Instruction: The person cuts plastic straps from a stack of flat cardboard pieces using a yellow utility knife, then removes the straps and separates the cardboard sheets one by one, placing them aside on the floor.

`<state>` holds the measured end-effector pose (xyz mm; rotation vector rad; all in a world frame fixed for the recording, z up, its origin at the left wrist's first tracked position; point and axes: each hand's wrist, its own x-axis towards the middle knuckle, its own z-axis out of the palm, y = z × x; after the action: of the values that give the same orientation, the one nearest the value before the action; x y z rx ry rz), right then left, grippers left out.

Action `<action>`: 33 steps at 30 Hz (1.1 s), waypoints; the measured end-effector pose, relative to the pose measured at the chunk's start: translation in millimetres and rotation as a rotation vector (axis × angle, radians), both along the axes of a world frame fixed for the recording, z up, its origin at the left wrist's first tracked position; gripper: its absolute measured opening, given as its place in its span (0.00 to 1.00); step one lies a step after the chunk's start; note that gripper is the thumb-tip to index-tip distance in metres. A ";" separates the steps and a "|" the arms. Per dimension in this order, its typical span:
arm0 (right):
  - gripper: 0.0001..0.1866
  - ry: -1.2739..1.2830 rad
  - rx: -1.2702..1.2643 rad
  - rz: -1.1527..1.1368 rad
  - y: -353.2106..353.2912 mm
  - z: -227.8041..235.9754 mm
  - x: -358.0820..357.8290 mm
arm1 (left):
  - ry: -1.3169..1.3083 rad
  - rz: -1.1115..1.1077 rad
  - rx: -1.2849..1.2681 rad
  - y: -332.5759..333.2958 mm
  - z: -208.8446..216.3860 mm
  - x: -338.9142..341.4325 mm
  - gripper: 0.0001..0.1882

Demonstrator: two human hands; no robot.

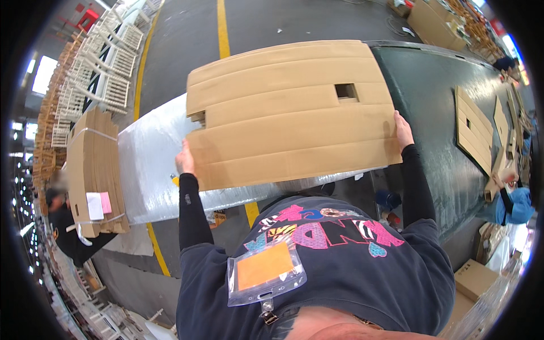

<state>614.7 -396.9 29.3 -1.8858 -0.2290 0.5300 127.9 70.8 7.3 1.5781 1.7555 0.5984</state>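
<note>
While we look down over a dark sweatshirt with bright lettering, we see both our hands gripping one flat cardboard sheet point(292, 113) by its opposite side edges. Our left hand point(185, 160) is closed on the sheet's lower left edge, with the fingers hidden behind the board. Our right hand point(403, 131) holds the right edge, fingers wrapped onto it near the lower right corner. The sheet is held up in front of us, roughly level, above a long table wrapped in silvery film point(148, 170) and partly over the dark green conveyor belt point(430, 96) on our right. It shows several score lines running across it, a small rectangular cut-out towards its upper right and a notch on its left edge.

To our left, a bundled stack of folded cardboard point(93, 170) stands on the wrapped table, tied with a white strap and carrying a white and a pink slip. More flat cardboard pieces point(473, 136) lie on the belt further right. A clear badge holder with an orange card point(265, 272) hangs at our chest
</note>
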 end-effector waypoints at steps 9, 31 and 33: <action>0.35 -0.214 -0.225 0.081 1.9 -7.3 10.5 | -0.032 -0.126 0.037 10.5 4.3 0.5 0.46; 0.35 -0.201 -0.473 0.161 -20.4 19.4 6.2 | 0.462 -0.091 0.039 -46.2 41.9 -16.9 0.44; 0.35 -0.222 -0.497 0.140 -21.9 13.0 7.6 | 0.430 -0.120 0.111 -61.7 23.2 -21.7 0.45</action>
<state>622.2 -418.8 42.4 -2.4295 -0.4060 0.5023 106.2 9.2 30.5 1.9877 1.9384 0.3165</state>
